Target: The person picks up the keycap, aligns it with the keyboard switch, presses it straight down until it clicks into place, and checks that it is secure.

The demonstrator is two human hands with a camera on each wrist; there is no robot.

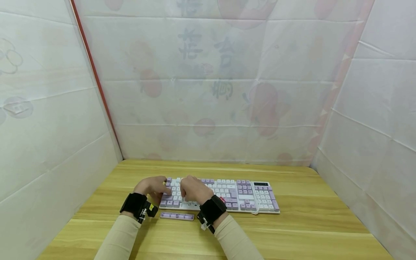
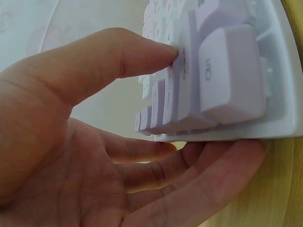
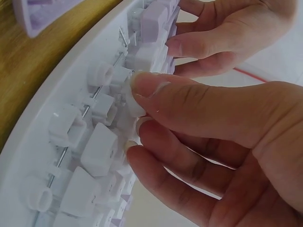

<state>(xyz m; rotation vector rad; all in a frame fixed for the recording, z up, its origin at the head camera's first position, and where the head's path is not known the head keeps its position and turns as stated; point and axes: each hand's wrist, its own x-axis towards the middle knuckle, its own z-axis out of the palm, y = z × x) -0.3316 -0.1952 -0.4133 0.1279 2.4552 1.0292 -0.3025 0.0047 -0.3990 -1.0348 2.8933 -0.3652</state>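
Hanging at the far left, a pale printed cloth (image 1: pixel 48 108) makes a side wall, with a red strip (image 1: pixel 94 72) along its edge. Next we come to the left hand (image 1: pixel 151 187), a black strap (image 1: pixel 132 204) at its wrist and a beige sleeve (image 1: pixel 117 238) behind. In the left wrist view we see it gripping the left end of the white and lilac keyboard (image 1: pixel 227 195), thumb pressed on the keys above and fingers at the edge below. The keyboard lies across the wooden table (image 1: pixel 308 224), running rightward past both hands.

Just beside its near edge, between the wrists, we find a long lilac keycap (image 1: pixel 177 216) on the table, hollow side up. Above that, the right hand (image 1: pixel 195 189) pinches a small white keycap (image 3: pixel 135 101) between thumb and fingers; we cannot tell whether it is seated or loose. Close by in the right wrist view, a bare metal wire (image 3: pixel 85 111) runs along the front row among white mounts.

Further right, we see a looped white cable (image 1: pixel 255 198) lying across the keyboard, then a black panel (image 1: pixel 261 184) above the number keys. A white cloth wall (image 1: pixel 373 126) closes the right side.
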